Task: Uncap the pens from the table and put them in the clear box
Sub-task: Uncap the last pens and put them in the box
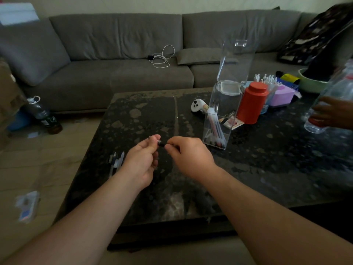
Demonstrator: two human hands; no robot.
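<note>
Left hand (142, 159) and right hand (188, 155), grips pinching opposite ends of one dark pen (160, 143), apparently for pulling off its cap; above counter (152, 188), just left of lid-open clear box (219, 121). Capped pens (115, 161) farther left of box.

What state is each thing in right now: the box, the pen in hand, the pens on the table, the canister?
Clear box: upright, lid open, pens inside.
Pen: held between left hand and right hand, cap state unclear.
Pens on table: lying flat by the left edge.
Red canister: upright, lid on.
</note>
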